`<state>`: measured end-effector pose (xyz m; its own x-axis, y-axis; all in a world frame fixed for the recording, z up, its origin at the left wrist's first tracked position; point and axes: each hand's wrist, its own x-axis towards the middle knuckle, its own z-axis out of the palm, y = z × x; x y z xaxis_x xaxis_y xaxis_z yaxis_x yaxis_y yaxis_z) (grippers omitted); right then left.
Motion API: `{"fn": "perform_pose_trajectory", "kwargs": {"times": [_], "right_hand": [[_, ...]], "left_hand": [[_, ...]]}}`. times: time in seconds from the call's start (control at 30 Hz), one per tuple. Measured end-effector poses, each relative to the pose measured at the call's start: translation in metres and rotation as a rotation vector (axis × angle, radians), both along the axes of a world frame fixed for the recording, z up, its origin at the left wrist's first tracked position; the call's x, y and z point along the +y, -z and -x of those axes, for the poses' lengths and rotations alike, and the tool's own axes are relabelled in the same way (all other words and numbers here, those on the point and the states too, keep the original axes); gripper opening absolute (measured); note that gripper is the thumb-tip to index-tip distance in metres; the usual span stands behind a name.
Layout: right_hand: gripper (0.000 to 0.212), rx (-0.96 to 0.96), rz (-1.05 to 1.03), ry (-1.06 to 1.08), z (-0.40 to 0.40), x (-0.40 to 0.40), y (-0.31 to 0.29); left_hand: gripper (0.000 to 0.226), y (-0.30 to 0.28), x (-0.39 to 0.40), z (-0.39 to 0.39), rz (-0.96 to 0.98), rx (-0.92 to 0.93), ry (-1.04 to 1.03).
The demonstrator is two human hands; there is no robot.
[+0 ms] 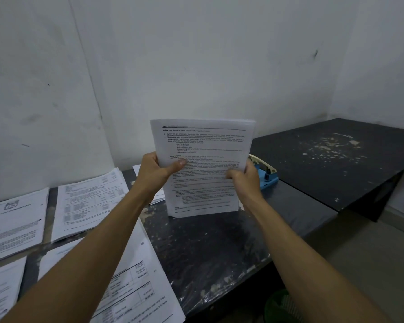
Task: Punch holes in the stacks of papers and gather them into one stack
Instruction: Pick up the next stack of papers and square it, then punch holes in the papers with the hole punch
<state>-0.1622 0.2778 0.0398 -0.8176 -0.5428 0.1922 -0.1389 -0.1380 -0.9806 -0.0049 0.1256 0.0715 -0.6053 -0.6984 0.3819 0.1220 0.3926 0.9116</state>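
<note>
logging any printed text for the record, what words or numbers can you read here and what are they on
"05": in a boxed emblem on the far-left paper stack.
Held stack, gripped upright by the left hand and right hand: printed paragraphs and a numbered list, too blurred to read.
Middle stack and near stack with a punched hole: tables of figures, too small to read.
Blue hole punch: no readable label.

— Pale, scuffed walls point(196, 54), meeting in a corner at far right.
— Dim, flat light; no shadows to speak of.
— Dark tabletop point(208, 248), paint chipped and flecked white.
— Second black table point(331, 159) butted against it at right, equally flaked.
— Beige floor point(359, 257) below, at lower right.
</note>
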Motion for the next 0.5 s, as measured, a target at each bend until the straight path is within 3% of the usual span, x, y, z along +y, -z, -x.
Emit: {"fn": "perform_pose_trajectory", "kwargs": {"times": [0.3, 0.5], "right_hand": [[0.021, 0.025, -0.038, -0.018, 0.003, 0.003, -0.013], [0.015, -0.051, 0.024, -0.098, 0.015, 0.008, -0.021]], "left_hand": [[0.022, -0.011, 0.004, -0.001, -0.004, 0.04, -0.043], [0.029, -0.033, 0.0, 0.006, -0.151, 0.097, -0.022]]}}
